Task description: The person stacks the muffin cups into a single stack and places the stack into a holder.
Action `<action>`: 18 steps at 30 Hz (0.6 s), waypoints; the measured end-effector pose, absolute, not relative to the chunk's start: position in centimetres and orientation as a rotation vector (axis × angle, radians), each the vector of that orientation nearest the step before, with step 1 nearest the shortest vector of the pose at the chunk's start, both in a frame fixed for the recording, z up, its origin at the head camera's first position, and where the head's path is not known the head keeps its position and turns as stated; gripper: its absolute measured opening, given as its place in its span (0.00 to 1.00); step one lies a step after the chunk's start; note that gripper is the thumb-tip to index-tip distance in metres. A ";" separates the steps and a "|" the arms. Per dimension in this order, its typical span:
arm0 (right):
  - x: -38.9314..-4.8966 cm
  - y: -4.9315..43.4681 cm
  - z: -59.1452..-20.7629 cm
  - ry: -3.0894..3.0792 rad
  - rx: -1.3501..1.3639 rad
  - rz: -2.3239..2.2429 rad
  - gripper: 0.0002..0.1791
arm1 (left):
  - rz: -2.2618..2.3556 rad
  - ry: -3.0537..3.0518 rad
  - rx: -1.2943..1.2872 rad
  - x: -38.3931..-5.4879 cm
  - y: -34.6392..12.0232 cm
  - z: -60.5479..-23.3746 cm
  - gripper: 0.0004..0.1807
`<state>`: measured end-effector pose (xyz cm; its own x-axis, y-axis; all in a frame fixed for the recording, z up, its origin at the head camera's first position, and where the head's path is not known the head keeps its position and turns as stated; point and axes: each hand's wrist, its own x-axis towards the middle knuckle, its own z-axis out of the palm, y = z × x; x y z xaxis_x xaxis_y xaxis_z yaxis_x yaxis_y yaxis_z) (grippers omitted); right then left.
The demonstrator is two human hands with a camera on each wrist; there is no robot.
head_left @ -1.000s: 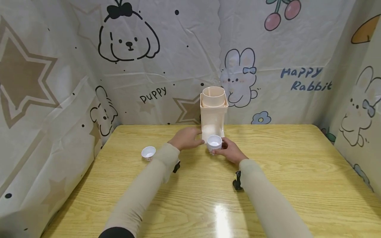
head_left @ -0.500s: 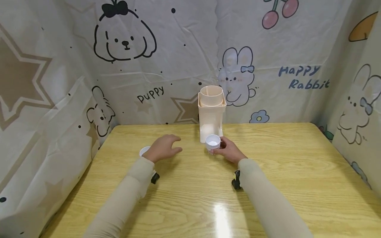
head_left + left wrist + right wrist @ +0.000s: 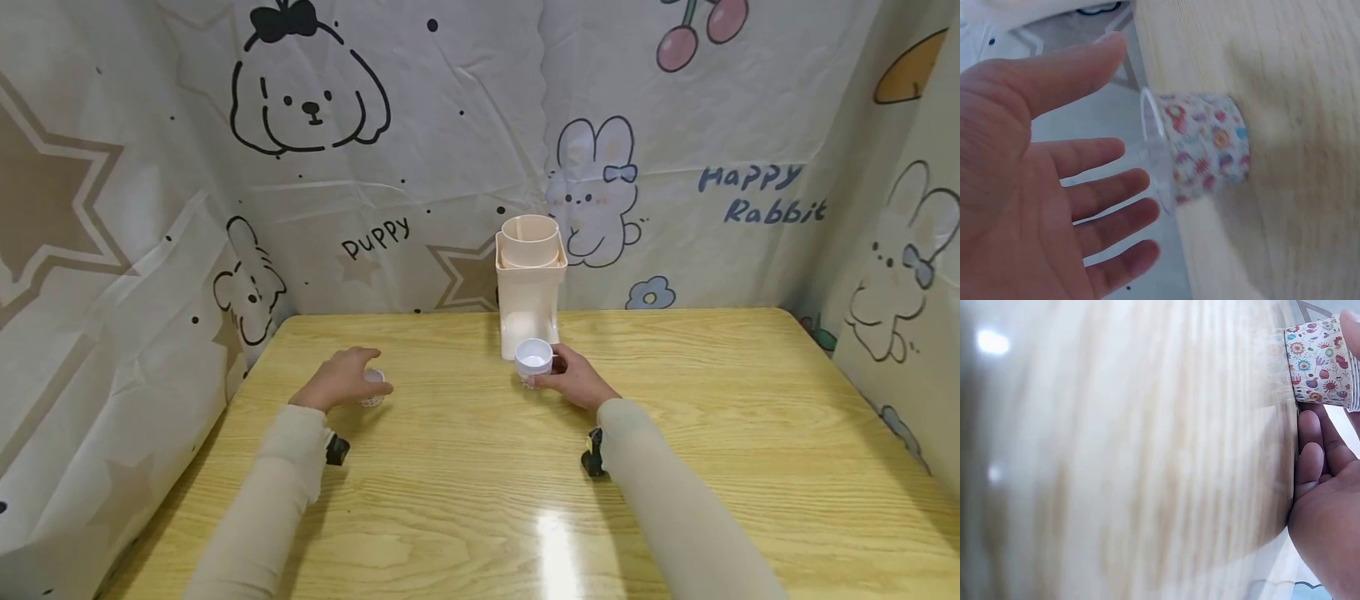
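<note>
A small patterned paper cup stands upright on the table at the left, partly covered by my left hand. In the left wrist view that hand is spread, thumb and fingers apart, with the fingertips right at the rim of the paper cup. My right hand grips a stack of paper cups in front of the cream plastic holder. Several nested rims show on the flower-printed stack in the right wrist view, with the thumb on one side and fingers on the other.
A tall cream plastic holder with a round tube at its top stands at the table's back edge. Printed cloth hangs behind and along both sides of the wooden table.
My left hand has moved left, from beside the cream holder to the single cup. The right hand still grips the cup stack in nearly the same spot.
</note>
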<state>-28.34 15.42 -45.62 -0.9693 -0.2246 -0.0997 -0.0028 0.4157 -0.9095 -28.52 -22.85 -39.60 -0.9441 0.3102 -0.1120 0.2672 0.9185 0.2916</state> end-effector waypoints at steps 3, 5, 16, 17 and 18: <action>-28.4 15.4 -45.6 2.469 -0.216 -1.588 0.37 | 0.469 2.878 0.428 -28.4 -23.6 -39.8 0.41; -28.5 15.4 -45.7 2.464 -0.207 -1.597 0.36 | 0.501 2.871 0.408 -28.3 -23.9 -40.0 0.40; -28.5 15.5 -46.3 2.464 -0.169 -1.595 0.36 | 0.589 2.897 0.364 -27.9 -24.3 -41.2 0.35; -28.4 15.5 -46.3 2.465 -0.171 -1.593 0.36 | 0.600 2.895 0.359 -27.9 -24.3 -41.3 0.35; -28.4 15.5 -46.3 2.462 -0.164 -1.598 0.36 | 0.613 2.890 0.352 -27.9 -24.4 -41.4 0.35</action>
<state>-28.42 15.47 -46.26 -0.9735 -0.2015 -0.1079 0.0165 0.4089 -0.9124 -27.91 -24.36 -41.41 -0.9584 0.2623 -0.1128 0.1939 0.8878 0.4173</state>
